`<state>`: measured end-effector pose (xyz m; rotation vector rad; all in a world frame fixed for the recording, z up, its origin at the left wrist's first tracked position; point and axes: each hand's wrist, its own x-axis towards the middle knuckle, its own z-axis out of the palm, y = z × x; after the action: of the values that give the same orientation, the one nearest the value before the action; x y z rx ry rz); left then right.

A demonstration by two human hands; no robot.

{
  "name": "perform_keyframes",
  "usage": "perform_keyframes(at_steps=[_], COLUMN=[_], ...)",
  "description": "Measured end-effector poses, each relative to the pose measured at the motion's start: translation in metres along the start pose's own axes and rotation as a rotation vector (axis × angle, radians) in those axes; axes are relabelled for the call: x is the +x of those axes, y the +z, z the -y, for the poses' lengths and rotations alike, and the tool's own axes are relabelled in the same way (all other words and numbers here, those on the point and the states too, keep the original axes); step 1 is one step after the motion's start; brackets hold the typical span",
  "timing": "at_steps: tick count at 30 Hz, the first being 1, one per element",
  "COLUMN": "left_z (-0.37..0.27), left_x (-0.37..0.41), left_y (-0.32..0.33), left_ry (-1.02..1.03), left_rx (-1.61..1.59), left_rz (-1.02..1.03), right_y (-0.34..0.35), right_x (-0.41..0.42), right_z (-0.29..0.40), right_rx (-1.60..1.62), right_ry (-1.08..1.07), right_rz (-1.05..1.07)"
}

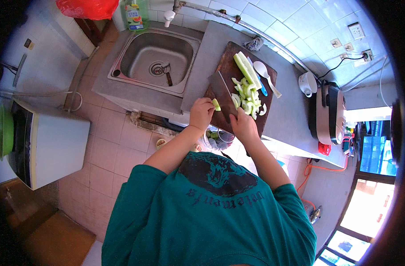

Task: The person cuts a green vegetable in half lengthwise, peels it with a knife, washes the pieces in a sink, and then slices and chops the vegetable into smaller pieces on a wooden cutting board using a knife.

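Observation:
My left hand [202,112] pinches a short piece of pale green vegetable [216,104] at the left edge of a dark wooden cutting board [229,53]. In my right hand [245,127] is a cleaver [222,94]; its broad blade slants across the board and its handle is mostly hidden by my fingers. Right of the blade lies a heap of curved green slices [250,98]. Farther back on the board rest long peeled vegetable lengths [247,70], a blue-handled utensil [263,89] partly covered by them, and a white spoon [265,73].
Left of the board is a steel sink [149,55] with a detergent bottle [134,16] behind it. A white mug [307,83] and a rice cooker [330,113] stand on the counter to the right. Below the board's front edge is a waste bin [225,138]. A crumpled cloth [254,44] lies behind.

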<state>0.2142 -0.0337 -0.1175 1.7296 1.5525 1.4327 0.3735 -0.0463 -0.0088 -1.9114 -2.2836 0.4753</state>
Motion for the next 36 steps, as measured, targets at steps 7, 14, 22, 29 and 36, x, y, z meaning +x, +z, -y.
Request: perform_keyframes(at_steps=[7, 14, 22, 29, 36], left_z=[-0.002, -0.001, 0.001, -0.002, -0.002], left_x=[-0.002, 0.003, 0.002, -0.001, 0.003], left_y=[-0.002, -0.002, 0.0, -0.001, -0.003], left_ry=[0.018, 0.015, 0.013, 0.02, 0.043], left_rx=[0.028, 0.053, 0.014, 0.028, 0.047], left_rz=[0.004, 0.058, 0.024, -0.02, 0.018], right_y=[0.01, 0.017, 0.001, 0.008, 0.017], right_x=[0.006, 0.013, -0.001, 0.004, 0.019], right_z=[0.005, -0.007, -0.002, 0.007, 0.007], right_rx=[-0.031, 0.043, 0.037, -0.059, -0.016], right_ry=[0.018, 0.027, -0.01, 0.004, 0.041], right_rz=[0.065, 0.008, 0.002, 0.073, 0.024])
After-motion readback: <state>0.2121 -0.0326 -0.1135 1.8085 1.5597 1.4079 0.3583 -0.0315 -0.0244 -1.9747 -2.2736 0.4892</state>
